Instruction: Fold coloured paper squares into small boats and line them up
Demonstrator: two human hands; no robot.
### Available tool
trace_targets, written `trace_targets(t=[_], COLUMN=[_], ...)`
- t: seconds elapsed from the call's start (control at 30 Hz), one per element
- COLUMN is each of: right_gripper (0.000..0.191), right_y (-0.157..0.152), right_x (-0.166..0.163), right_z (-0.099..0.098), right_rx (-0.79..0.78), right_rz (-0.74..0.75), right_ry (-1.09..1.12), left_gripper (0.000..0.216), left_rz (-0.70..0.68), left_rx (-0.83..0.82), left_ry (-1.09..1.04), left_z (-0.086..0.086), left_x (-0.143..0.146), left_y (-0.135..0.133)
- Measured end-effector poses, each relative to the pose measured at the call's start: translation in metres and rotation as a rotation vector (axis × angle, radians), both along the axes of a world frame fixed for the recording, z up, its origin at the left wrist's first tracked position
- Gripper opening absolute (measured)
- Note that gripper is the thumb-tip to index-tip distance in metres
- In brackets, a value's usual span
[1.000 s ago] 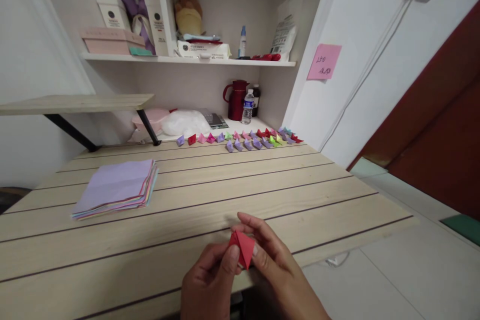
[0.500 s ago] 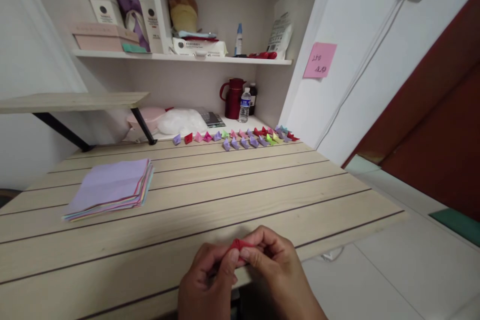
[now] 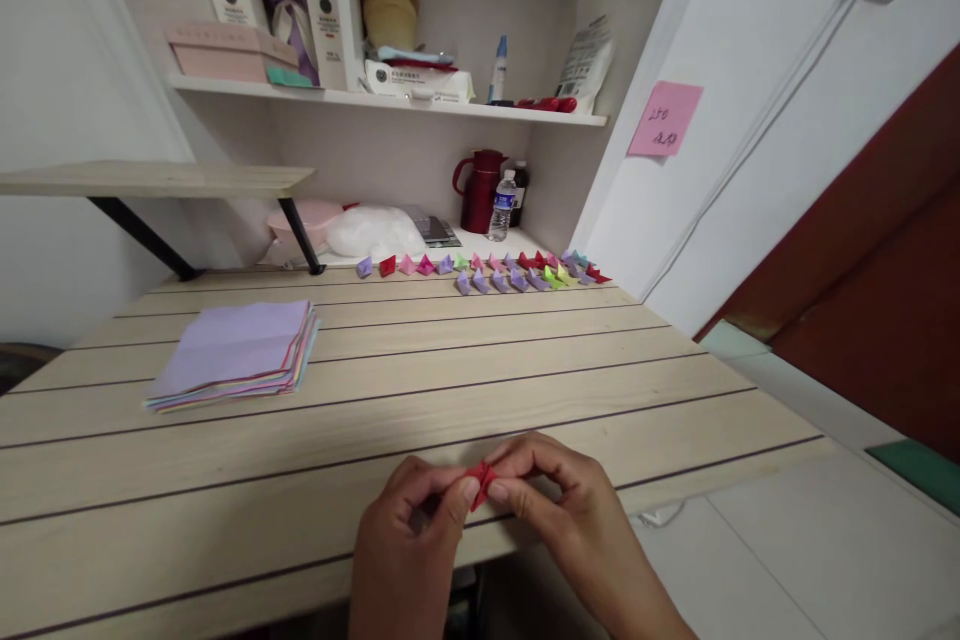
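Note:
A small folded piece of red paper is pinched between both my hands, just above the front edge of the table. My left hand grips its left side between thumb and forefinger. On its right side, the thumb and fingers of my right hand press together. Parts of the paper are covered by the fingertips. Along the back of the table stand several small folded paper boats in purple, red, pink, green and yellow. A stack of coloured paper sheets, purple on top, lies to the left.
A wooden riser on black legs stands at the back left of the table. Behind the boats are a red thermos jug, a water bottle and a white plastic bag. Floor shows beyond the right edge.
The fingertips have shifted on the red paper, and more of it shows between them with its folds standing out. My hands have spread slightly apart. The whole view has shifted a little.

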State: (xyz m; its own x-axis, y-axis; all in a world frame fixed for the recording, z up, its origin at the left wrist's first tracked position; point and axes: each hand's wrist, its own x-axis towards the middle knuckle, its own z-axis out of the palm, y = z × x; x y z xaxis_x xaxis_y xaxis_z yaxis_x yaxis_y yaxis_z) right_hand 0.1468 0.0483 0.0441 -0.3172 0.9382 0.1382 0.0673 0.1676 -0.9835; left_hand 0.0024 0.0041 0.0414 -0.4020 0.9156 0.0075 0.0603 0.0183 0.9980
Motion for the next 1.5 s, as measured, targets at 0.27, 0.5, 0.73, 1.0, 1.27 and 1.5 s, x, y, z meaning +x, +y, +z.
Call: trace_targets(t=[0.27,0.5,0.73,1.0,1.27,1.5], right_gripper=[0.027,0.026,0.024,0.022,0.010,0.038], right_y=[0.012,0.015,0.012,0.010,0.000,-0.005], right_x=[-0.005,-0.001,-0.001,-0.004,-0.002,-0.009], right_z=[-0.012,-0.009,-0.011,-0.014,-0.013,-0.021], right_rx=[-0.288,-0.337,-0.343,-0.226,0.227,-0.092], right_rz=[-0.096,-0.086,-0.096,-0.076,-0.124,-0.011], right_ry=[0.351,0.455,0.458,0.333,-0.044,0.311], left_gripper=[0.040,0.027,0.027,0.027,0.035,0.031], left_rz=[0.180,0.054,0.067,0.016,-0.078,-0.083], left_rx=[0.022,0.021,-0.015,0.016,-0.003,0.002], left_ry=[-0.185,-0.256,-0.271,-0.185,-0.263,-0.510], left_z=[-0.003,-0.003,-0.002,-0.005,-0.011,-0.022], left_x=[-0.002,0.016,0.018,0.017,0.006,0.007], left_y=[0.004,0.003,-0.001,-0.001,0.002,0.003])
